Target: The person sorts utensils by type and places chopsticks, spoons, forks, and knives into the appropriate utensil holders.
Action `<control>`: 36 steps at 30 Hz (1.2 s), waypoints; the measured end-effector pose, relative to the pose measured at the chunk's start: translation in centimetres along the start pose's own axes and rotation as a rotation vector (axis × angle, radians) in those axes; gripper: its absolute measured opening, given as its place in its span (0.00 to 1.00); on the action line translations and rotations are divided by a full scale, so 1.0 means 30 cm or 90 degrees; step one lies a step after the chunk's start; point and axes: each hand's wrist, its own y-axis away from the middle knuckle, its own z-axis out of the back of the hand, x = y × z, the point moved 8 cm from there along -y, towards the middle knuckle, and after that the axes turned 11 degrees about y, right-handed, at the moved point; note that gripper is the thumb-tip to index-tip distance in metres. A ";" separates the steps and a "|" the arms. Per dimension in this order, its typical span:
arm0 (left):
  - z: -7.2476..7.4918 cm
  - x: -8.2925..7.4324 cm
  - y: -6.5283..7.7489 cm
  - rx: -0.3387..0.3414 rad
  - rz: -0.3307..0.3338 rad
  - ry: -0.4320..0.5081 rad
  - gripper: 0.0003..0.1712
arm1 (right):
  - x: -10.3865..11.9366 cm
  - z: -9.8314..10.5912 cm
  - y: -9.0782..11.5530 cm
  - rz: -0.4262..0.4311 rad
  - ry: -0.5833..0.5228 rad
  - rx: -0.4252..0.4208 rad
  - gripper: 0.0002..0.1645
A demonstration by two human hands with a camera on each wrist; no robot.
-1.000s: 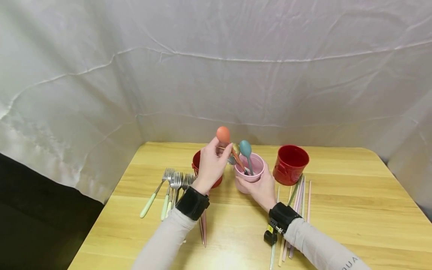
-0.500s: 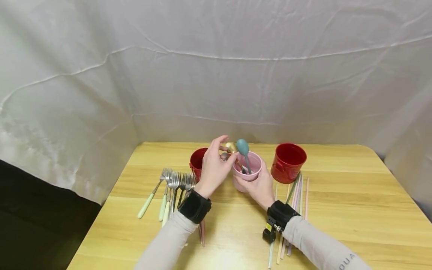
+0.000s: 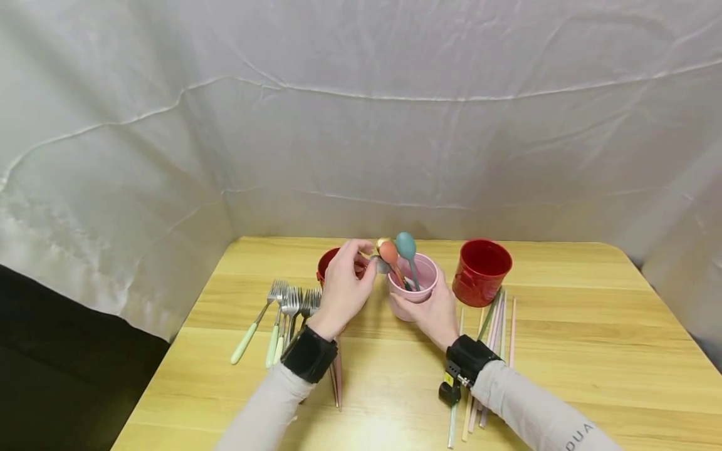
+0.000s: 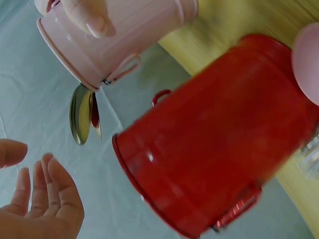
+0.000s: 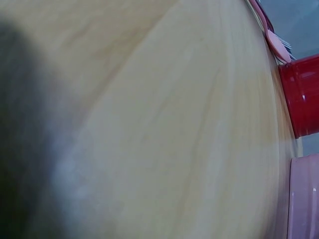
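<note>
The left hand (image 3: 345,288) is held with thumb and fingers parted, just left of a cluster of spoons, while the right hand (image 3: 433,313) is clamped round a pale pink, round bucket with a rolled rim (image 3: 430,270). In this bucket a spoon with an orange bowl (image 3: 388,253) and a teal spoon (image 3: 405,245) are stood, bowls upward; a shiny gold spoon (image 3: 381,242) and a grey spoon bowl (image 3: 382,266) are seen at its left rim. A glossy red bucket (image 3: 327,260), to the left, is largely blocked from the head view by the left hand; another glossy red bucket (image 3: 476,285) is placed to the right. On the left, metal forks, some with pale green handles (image 3: 245,343), are spread, partly covered by the left arm, with pink sticks (image 3: 338,382) beside it. On the right, slender pastel sticks (image 3: 496,326) are crossed by the black wristband (image 3: 470,357). The light wooden table (image 3: 592,332) is backed by grey fabric (image 3: 361,150). In the left wrist view, the left red bucket's side and the pink bucket's small side handle (image 4: 124,69) are revealed; in the right wrist view, a pink utensil (image 5: 278,45) is shown near a red bucket.
</note>
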 end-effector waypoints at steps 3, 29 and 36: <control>0.018 0.002 0.026 0.018 0.010 -0.016 0.12 | -0.001 -0.003 0.001 -0.003 0.002 0.002 0.58; 0.108 0.194 0.321 0.276 0.200 -0.311 0.12 | -0.004 -0.007 0.001 0.001 -0.011 0.001 0.58; 0.076 0.221 0.366 0.329 0.274 -0.305 0.16 | -0.002 -0.006 0.005 -0.001 -0.011 0.003 0.59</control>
